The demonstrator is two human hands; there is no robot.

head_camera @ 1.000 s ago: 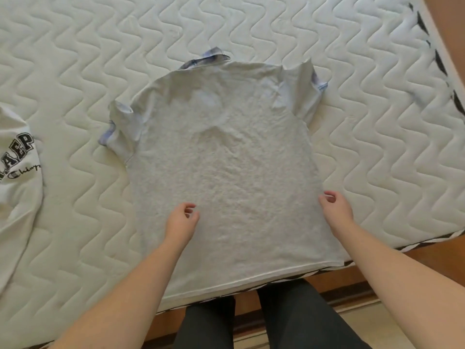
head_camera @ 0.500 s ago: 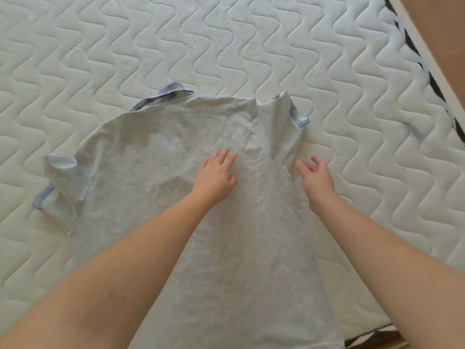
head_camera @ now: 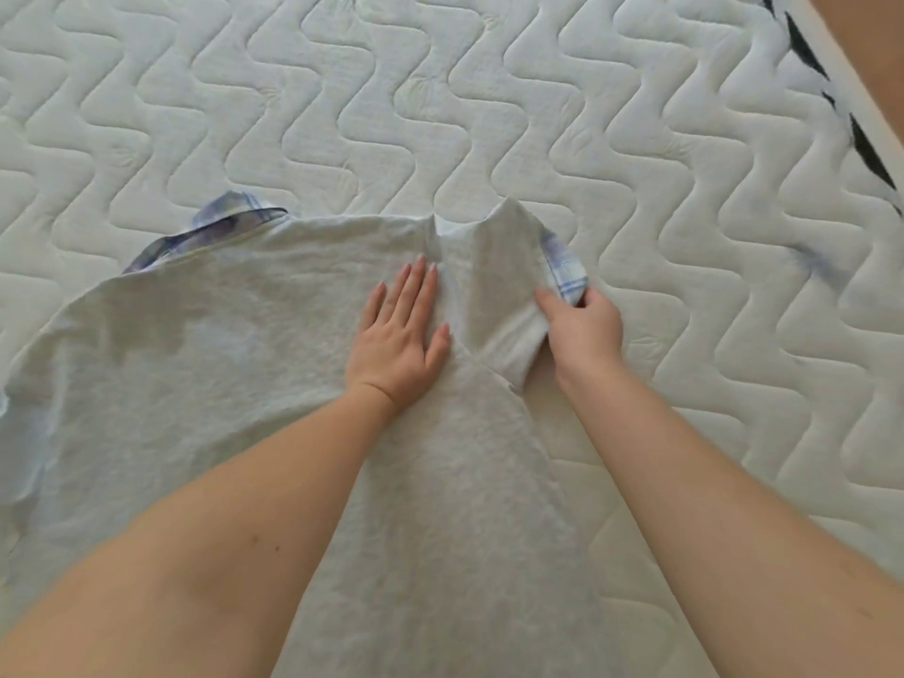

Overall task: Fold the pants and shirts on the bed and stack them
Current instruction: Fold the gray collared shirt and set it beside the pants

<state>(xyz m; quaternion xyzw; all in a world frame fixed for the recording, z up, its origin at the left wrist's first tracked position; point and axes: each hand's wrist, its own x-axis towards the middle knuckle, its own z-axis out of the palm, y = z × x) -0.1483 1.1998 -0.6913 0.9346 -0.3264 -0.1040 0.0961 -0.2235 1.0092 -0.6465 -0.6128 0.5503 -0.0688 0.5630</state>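
The grey shirt [head_camera: 235, 374] lies face down on the quilted mattress [head_camera: 489, 115], long axis toward the person, its right sleeve [head_camera: 508, 286] pinched by the right hand [head_camera: 584, 325] just beside the flat, pressing left hand [head_camera: 398, 335]; no legible writing or brand shows.

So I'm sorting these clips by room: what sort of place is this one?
Most likely a bedroom. The work surface is a bare quilted mattress with no sheet, a grey shirt is spread on it for folding, and a wooden edge, perhaps the bed frame, runs beside it.
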